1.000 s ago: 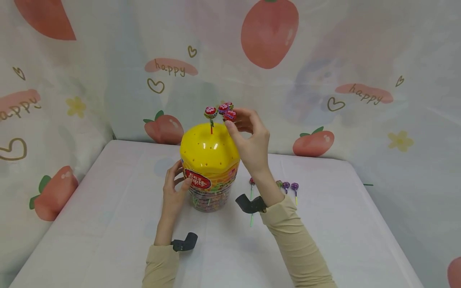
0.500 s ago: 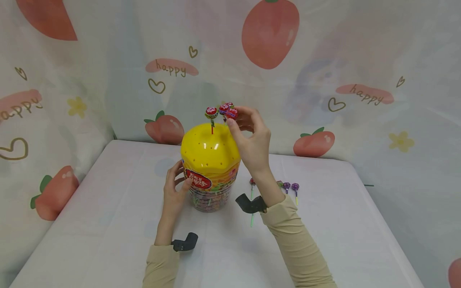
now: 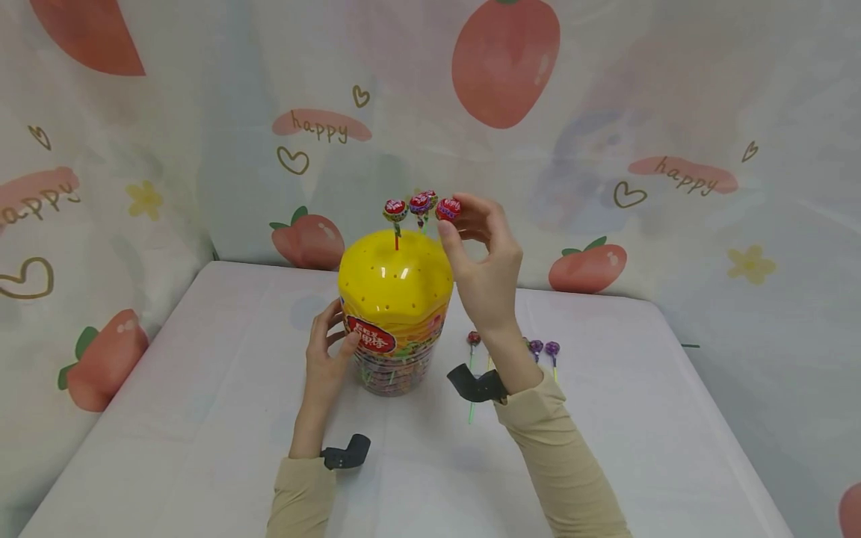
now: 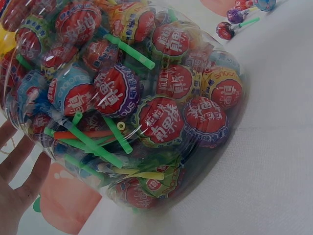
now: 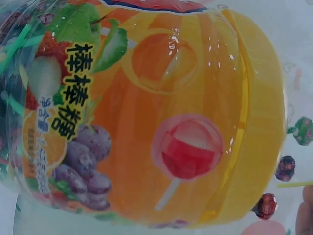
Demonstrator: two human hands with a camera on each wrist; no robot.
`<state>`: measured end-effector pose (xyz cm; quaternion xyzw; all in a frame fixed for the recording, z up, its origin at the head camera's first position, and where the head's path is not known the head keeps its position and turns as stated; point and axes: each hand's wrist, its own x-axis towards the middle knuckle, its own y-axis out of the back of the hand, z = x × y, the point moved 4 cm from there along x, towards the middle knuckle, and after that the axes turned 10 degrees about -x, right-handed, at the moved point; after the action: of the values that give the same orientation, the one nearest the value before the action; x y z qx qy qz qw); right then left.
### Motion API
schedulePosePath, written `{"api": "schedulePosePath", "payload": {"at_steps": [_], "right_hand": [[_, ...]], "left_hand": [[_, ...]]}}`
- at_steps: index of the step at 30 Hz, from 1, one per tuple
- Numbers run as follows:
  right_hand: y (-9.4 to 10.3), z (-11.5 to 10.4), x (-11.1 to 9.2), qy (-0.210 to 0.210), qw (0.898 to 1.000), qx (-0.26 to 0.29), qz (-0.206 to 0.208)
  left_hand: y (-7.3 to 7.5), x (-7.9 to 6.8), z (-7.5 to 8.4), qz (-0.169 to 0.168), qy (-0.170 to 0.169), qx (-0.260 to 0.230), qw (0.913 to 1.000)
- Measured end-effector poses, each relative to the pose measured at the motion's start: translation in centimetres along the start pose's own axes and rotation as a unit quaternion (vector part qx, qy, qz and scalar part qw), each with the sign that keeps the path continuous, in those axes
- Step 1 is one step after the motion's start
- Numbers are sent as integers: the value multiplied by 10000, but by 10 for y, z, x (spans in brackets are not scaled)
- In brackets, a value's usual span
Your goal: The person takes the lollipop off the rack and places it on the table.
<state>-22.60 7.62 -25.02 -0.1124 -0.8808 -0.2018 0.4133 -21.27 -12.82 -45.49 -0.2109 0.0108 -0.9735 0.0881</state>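
Note:
A large clear jar of lollipops with a yellow lid stands upright on the table. My left hand holds its left side, thumb on the front by the red label. In the left wrist view, fingers touch the clear wall. My right hand pinches a red-and-purple wrapped lollipop by its head, above the lid's right edge. A yellow stick runs from that hand toward the lid in the right wrist view. Three lollipops stand upright in the lid.
Several loose lollipops lie on the white-covered table right of the jar, partly behind my right forearm. A printed cloth backdrop hangs behind and at the sides. Both wrists wear black camera mounts.
My right hand has shifted right with the pinched lollipop, which now sits apart from the standing ones. My left hand and the jar have stayed put.

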Motion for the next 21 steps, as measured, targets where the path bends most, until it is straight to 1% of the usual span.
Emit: {"api": "schedulePosePath", "payload": {"at_steps": [3, 8, 12, 13, 19, 20, 21], "right_hand": [[6, 0, -4, 45, 10000, -16, 0], [16, 5, -17, -119, 9999, 16, 52], [26, 11, -29, -265, 9995, 32, 162], [28, 12, -32, -304, 9993, 21, 194], [40, 25, -48, -572, 9979, 9, 315], [41, 27, -50, -609, 9976, 14, 314], [43, 29, -53, -635, 9975, 25, 311]], "left_hand": [[0, 0, 0, 0, 3, 0, 10000], [0, 0, 0, -3, 21, -5, 10000], [-1, 1, 4, -2, 113, -19, 9999], [-2, 1, 6, -6, 142, -23, 9999], [-6, -3, 37, -33, 209, 31, 9998], [-6, -4, 41, -36, 211, 29, 9998], [-6, -4, 41, -39, 218, 12, 9998]]}}
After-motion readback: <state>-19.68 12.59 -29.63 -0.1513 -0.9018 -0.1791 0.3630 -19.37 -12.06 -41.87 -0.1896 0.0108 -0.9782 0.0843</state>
